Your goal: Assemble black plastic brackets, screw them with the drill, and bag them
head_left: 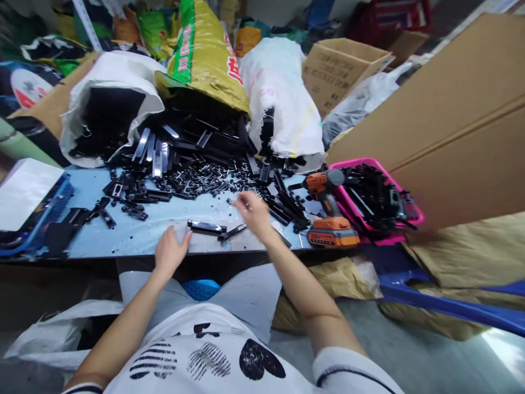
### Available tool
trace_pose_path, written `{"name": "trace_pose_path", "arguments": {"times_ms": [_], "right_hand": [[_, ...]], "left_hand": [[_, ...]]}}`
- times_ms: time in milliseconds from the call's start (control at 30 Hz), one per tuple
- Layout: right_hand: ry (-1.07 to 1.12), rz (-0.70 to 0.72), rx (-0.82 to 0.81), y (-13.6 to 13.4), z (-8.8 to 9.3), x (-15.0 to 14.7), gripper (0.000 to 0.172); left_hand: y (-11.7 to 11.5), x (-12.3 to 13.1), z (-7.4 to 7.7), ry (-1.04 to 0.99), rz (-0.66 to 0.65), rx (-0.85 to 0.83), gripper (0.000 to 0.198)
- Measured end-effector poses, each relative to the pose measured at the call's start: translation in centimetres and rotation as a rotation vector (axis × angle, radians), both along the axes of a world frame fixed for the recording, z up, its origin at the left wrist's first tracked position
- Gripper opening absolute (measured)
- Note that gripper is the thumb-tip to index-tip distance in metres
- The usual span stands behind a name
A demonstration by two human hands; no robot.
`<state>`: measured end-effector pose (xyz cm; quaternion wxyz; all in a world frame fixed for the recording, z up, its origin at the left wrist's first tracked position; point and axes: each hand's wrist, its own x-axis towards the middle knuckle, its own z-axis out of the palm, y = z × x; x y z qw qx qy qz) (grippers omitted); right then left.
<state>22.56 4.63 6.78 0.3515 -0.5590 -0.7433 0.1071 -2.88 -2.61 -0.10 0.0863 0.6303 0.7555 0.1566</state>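
Observe glossy black bar (pixel 207 227) lying flat on blue tabletop (pixel 139 232), near front edge, roughly crosswise. Just right of it, note slimmer black piece (pixel 233 233), set at a slant. At bar's left end, find left hand (pixel 170 251): thumb and fingers spread, not closed around anything, thumb at the bar's tip. Over near fringe of small-parts heap (pixel 200 178), find right hand (pixel 253 213), fingertips drawn together; cannot tell, through blur, whether grasping a small part.

Judged good practice: brace bar lightly by its end, keep it flat, pick one small part at a time, check its orientation.

Beyond heap, record open white sack (pixel 283 104) and yellow sack (pixel 211 49). To right, log orange-and-black drill (pixel 326 208) upright beside pink basket (pixel 414 224); possibly hampers right-arm sweep, as do loose black strips (pixel 283 210).
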Motion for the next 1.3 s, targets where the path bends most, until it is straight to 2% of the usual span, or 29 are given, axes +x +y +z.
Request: {"name": "trace_pose_path", "arguments": {"times_ms": [67,100,133,200,300,433,533,633,800,867,933,1000,1133,1300], "right_hand": [[-0.189,0.128,-0.164,0.5,-2.3,-7.7,0.039],[-0.294,0.183,-0.241,0.6,-3.4,-10.5,0.041],[-0.39,0.222,-0.291,0.8,-4.3,-12.4,0.041],[-0.522,0.29,-0.325,1.0,-5.6,-14.2,0.038],[-0.554,0.334,-0.271,1.2,-6.9,-13.9,0.037],[-0.455,0.336,-0.234,1.4,-7.9,-13.0,0.036],[-0.374,0.357,-0.218,1.6,-8.4,-12.9,0.031],[-0.321,0.422,-0.198,1.9,-8.3,-12.5,0.023],[-0.165,0.601,-0.113,2.4,-7.9,-11.7,0.013],[-0.052,0.51,-0.096,2.4,-8.0,-11.7,0.016],[0.0,0.322,-0.108,2.2,-8.1,-11.9,0.021],[-0.085,0.223,-0.153,2.0,-8.1,-12.1,0.025],[-0.364,0.36,-0.216,1.7,-8.1,-12.4,0.028],[-0.346,0.44,-0.137,1.8,-8.9,-12.0,0.026]], "left_hand": [[0.2,1.5,0.2,0.008,-0.024,-0.111,0.054],[0.3,2.0,0.1,0.015,-0.021,-0.15,0.047],[0.4,2.5,0.1,0.024,-0.012,-0.177,0.04],[0.6,2.9,-0.2,0.036,0.012,-0.202,0.034],[0.9,3.4,-0.4,0.018,0.042,-0.203,0.032],[1.3,5.0,-0.1,-0.055,0.099,-0.236,0.029],[1.5,5.8,0.1,-0.086,0.106,-0.24,0.035],[1.5,5.4,0.0,-0.065,0.05,-0.251,0.039],[1.6,3.4,0.0,-0.014,-0.06,-0.28,0.034],[1.6,3.2,0.1,-0.006,-0.051,-0.275,0.034],[1.6,3.4,0.1,0.0,-0.025,-0.272,0.036],[1.6,3.6,0.0,0.003,-0.006,-0.281,0.038],[1.5,3.8,-0.1,0.003,0.003,-0.306,0.038],[1.4,3.8,0.0,0.003,-0.015,-0.268,0.037]]}}
